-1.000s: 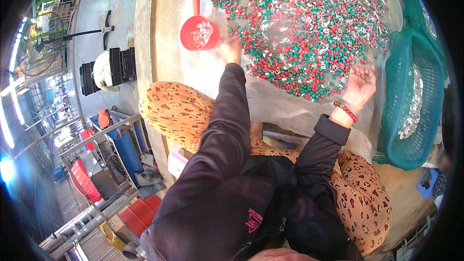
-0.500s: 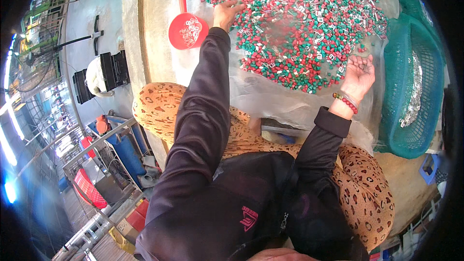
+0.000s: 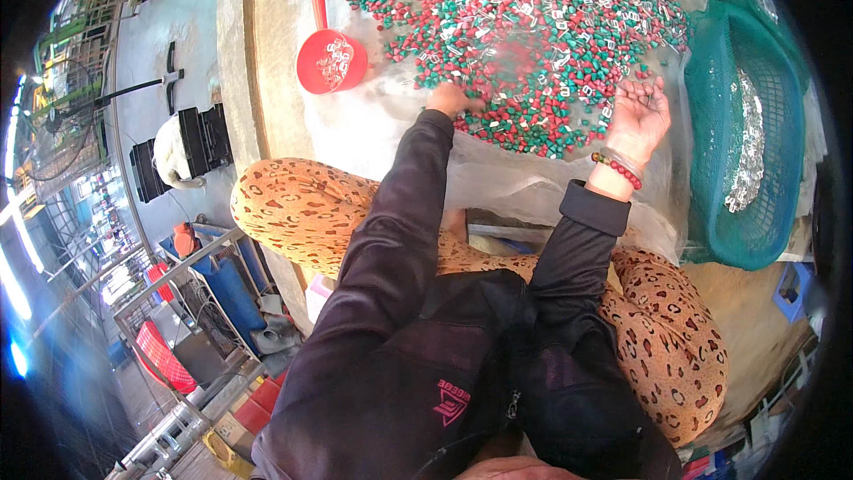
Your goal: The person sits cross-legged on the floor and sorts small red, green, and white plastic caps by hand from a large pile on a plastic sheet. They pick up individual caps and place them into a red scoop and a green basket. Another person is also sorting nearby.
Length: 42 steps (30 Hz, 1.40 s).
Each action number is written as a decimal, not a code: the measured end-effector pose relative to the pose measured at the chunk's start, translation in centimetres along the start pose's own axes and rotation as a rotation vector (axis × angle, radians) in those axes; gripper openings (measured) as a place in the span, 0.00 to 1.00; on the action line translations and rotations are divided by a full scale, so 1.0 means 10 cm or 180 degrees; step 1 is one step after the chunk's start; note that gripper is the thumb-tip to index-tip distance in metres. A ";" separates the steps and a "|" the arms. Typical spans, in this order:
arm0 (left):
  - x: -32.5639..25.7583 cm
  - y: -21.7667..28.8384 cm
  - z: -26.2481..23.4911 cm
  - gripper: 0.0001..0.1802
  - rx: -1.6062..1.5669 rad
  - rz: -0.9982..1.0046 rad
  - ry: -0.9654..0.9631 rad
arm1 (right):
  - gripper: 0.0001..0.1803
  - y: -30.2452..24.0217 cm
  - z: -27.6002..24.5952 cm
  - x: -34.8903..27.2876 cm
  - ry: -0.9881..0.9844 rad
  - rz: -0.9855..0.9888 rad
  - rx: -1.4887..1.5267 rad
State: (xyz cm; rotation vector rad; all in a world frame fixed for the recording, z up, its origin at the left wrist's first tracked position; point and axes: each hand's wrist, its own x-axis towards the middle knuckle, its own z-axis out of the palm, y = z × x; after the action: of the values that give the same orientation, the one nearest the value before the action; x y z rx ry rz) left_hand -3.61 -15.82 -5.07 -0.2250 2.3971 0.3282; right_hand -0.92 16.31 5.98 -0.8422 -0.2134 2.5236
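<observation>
Left hand (image 3: 453,101) at the near edge of the red-and-green pieces (image 3: 533,111), grip too blurred to call! Right hand (image 3: 641,112) rests beside them, palm up, loosely curled, nothing showing. One careless sleeve (image 3: 395,191) drag could scatter pieces off the sheet (image 3: 502,173).

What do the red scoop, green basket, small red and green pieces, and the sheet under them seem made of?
Red scoop: likely plastic, smooth; even, saturated colour.
Green basket: probably moulded plastic; regular grid of holes.
Red and green pieces: possibly plastic, solid-coloured; too small to tell material or finish.
Sheet: probably plastic film; cloudy, translucent, creased.
</observation>
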 end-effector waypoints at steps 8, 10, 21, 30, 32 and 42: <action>-0.02 0.01 -0.60 0.14 -0.1813 0.0306 0.0786 | 0.09 -0.12 -0.15 0.06 0.0100 -0.0161 0.0094; -0.10 0.13 -0.48 0.13 -0.1551 0.0629 0.0146 | 0.09 -0.09 -0.13 0.04 0.0215 -0.0182 0.0082; -0.13 0.21 -0.34 0.16 -0.1080 0.0650 0.0601 | 0.11 0.04 0.00 -0.04 -0.0001 -0.0012 0.0016; -0.37 0.20 -0.60 0.14 -0.2743 0.0480 -0.0102 | 0.12 0.06 0.00 -0.04 0.0003 0.0055 0.0069; -0.45 0.23 -0.58 0.13 -0.3533 0.0195 -0.0486 | 0.13 0.06 0.01 -0.05 -0.0045 0.0021 0.0066; -0.49 0.10 -0.54 0.16 -0.2096 0.0766 -0.0364 | 0.14 0.05 0.02 -0.06 -0.0008 0.0070 0.0285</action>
State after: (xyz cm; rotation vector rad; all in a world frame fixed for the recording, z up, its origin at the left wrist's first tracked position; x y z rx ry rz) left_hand -3.60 -16.07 2.26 -0.2025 2.1310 1.2069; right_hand -0.84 15.62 6.34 -0.8103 -0.0917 2.5341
